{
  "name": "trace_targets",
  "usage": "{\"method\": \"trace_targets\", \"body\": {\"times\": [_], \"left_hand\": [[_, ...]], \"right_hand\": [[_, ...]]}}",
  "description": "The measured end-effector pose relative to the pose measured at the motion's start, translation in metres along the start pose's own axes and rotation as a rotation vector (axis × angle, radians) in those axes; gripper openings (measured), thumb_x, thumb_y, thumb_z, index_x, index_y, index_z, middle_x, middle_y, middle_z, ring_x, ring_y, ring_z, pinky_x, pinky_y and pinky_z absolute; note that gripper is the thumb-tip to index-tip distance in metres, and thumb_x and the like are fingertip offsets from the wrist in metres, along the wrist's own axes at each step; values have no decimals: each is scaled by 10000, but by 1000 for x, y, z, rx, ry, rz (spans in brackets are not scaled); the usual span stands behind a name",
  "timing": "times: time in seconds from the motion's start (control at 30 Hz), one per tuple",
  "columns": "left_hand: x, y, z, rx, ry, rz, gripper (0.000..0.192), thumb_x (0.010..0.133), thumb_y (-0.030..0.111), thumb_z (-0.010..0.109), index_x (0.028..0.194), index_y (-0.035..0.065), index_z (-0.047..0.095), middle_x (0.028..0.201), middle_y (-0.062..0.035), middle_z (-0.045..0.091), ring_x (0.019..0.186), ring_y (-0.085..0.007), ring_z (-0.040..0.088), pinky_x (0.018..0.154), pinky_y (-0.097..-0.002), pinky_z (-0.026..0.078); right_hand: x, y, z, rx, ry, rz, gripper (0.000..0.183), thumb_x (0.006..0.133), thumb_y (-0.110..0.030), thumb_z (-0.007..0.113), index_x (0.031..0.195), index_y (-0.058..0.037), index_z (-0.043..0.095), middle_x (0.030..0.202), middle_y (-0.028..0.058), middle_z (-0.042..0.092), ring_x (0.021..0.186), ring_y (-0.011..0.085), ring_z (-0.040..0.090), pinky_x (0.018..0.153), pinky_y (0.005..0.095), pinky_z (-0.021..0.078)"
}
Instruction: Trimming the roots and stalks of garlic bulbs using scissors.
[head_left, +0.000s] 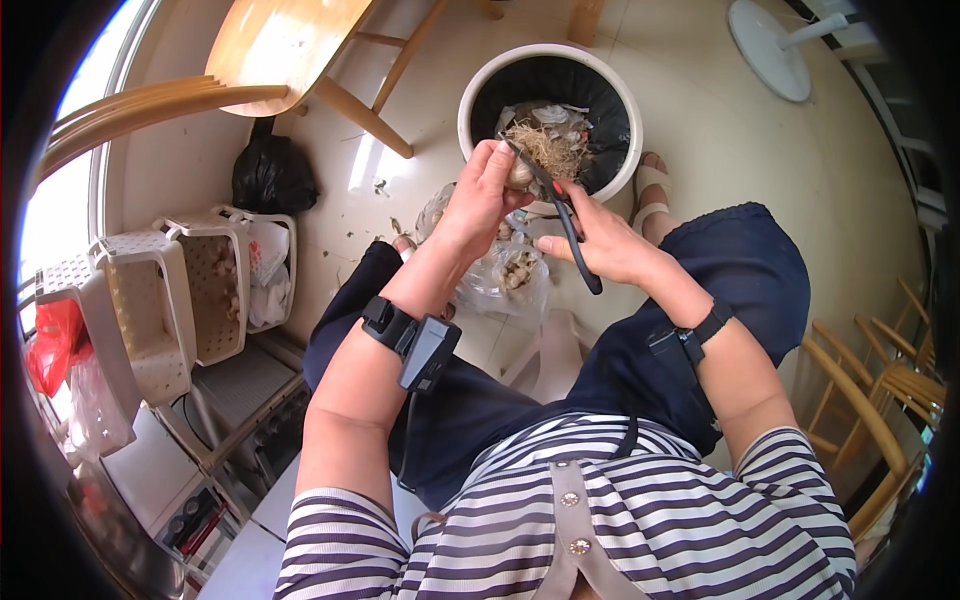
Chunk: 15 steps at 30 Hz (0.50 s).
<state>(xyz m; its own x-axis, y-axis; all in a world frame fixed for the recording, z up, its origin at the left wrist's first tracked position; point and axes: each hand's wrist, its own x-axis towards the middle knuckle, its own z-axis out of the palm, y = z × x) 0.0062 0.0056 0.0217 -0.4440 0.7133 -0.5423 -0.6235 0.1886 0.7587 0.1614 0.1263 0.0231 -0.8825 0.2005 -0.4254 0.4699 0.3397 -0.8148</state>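
My left hand (484, 191) grips a garlic bulb (519, 174) over the near rim of a white bin (638, 135) lined with a black bag. In my right hand (600, 234) is a pair of black-handled scissors (559, 201), their blades against the bulb's far side; whether the blades are apart is hard to tell. Dry garlic roots (551, 151) and papery scraps lie inside the bin. Below my hands, a clear plastic bag (487, 285) holds garlic pieces (519, 270), partly hidden by my left wrist.
A wooden chair (277, 45) stands at the upper left, near a tied black bag (274, 176). Plastic baskets (210, 292) line the left side. Wooden chairs (862, 420) are at the right, a white round stand base (769, 52) at the upper right. Scraps lie on the floor.
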Motion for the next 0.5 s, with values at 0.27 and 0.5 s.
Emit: {"method": "trace_targets", "body": {"times": [0.27, 0.5], "left_hand": [[-3, 0, 8, -88, -35, -25, 301, 1013, 371, 417, 1037, 74, 459, 897, -34, 561, 644, -96, 495, 750, -313, 509], [0, 0, 1, -124, 6, -94, 338, 1001, 405, 432, 1004, 74, 496, 830, -25, 554, 582, -81, 436, 719, -311, 510]], "right_hand": [[1, 9, 1, 170, 43, -9, 671, 792, -450, 687, 1266, -28, 471, 753, 145, 616, 750, 324, 638, 703, 391, 469], [-1, -1, 3, 18, 123, 34, 544, 833, -388, 669, 1206, -25, 508, 696, 135, 540, 648, 264, 538, 652, 367, 440]]}}
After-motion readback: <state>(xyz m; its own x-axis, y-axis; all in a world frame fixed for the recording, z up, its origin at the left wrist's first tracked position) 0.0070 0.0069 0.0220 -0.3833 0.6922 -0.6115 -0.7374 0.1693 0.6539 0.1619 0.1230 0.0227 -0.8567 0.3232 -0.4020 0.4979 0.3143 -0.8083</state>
